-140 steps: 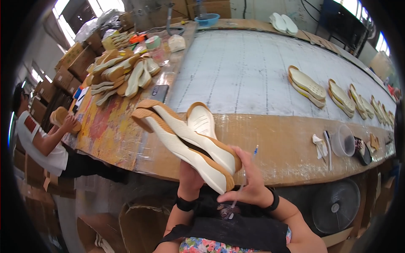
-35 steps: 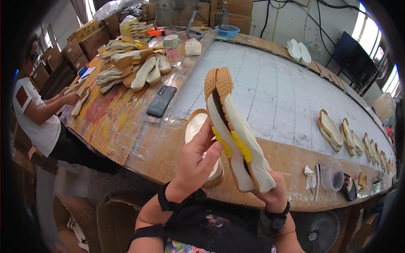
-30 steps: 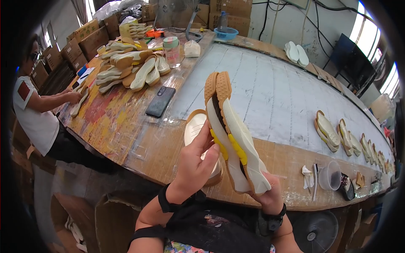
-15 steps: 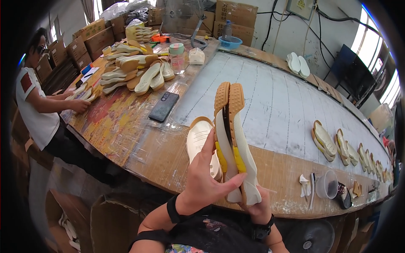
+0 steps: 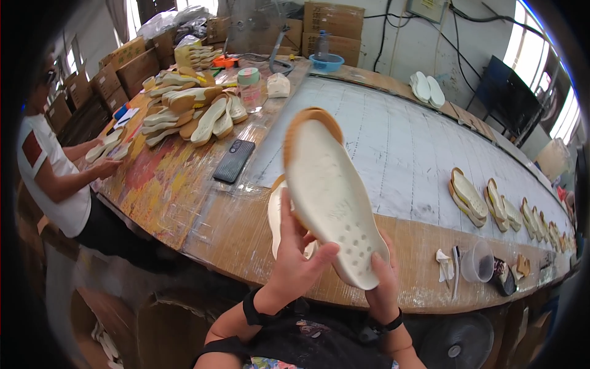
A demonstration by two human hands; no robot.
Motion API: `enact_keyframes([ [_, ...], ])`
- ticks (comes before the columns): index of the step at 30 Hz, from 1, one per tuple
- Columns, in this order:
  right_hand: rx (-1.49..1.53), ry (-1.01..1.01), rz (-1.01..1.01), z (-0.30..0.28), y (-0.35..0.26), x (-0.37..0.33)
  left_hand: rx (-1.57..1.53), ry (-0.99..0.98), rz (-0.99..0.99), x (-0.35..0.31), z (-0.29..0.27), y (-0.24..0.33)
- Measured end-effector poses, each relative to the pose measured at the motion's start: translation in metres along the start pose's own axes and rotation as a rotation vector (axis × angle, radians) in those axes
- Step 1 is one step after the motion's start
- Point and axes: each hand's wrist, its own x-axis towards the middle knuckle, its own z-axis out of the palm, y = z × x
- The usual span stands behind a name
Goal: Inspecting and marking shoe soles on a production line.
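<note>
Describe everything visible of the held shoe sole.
The shoe sole has a cream, foam-like inner face, a tan rim around its upper end and round dimples near its lower end. Partly blurred, it is tilted above the table. The right hand grips its lower end; the left hand is at its left edge.

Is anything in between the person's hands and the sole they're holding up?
Nothing that shows: the right hand grips the sole at its near end, the left hand at its left edge. A second sole lies behind the left hand, not between.

Passage across pale sheet (image 5: 393, 154) beyond held sole (image 5: 335, 190); phone (image 5: 234, 161), sole pile (image 5: 184, 101) obstruct left, sole row (image 5: 469, 195) right.
</note>
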Motion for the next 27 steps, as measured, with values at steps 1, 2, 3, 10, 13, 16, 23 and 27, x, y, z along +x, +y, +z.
enact_keyframes([
  [1,-0.213,-0.041,-0.205,0.004,-0.002,0.002,-0.193,0.080,-0.015,-0.002,0.002,-0.004],
  [2,-0.428,-0.079,-0.406,0.006,-0.002,0.002,-0.188,0.062,-0.022,-0.003,0.000,-0.005],
  [3,-0.612,-0.140,-0.581,0.007,-0.004,0.006,-0.327,0.178,-0.165,-0.002,-0.002,-0.003],
  [10,-0.990,-0.185,-0.935,0.020,-0.004,-0.001,-0.724,0.221,-0.430,0.008,-0.013,0.001],
  [13,-0.819,-0.254,-0.826,0.024,-0.002,0.011,-0.800,0.195,-0.373,0.014,-0.021,-0.002],
  [16,-0.579,-0.319,-0.657,0.020,-0.001,0.018,-0.956,0.164,-0.531,0.016,-0.027,-0.009],
  [23,-0.207,-0.309,-0.406,0.013,0.005,0.011,-1.132,0.042,-0.554,0.008,-0.030,-0.018],
  [27,-0.365,-0.370,-0.475,0.005,0.015,0.003,-0.969,0.041,-0.611,0.018,-0.035,-0.010],
])
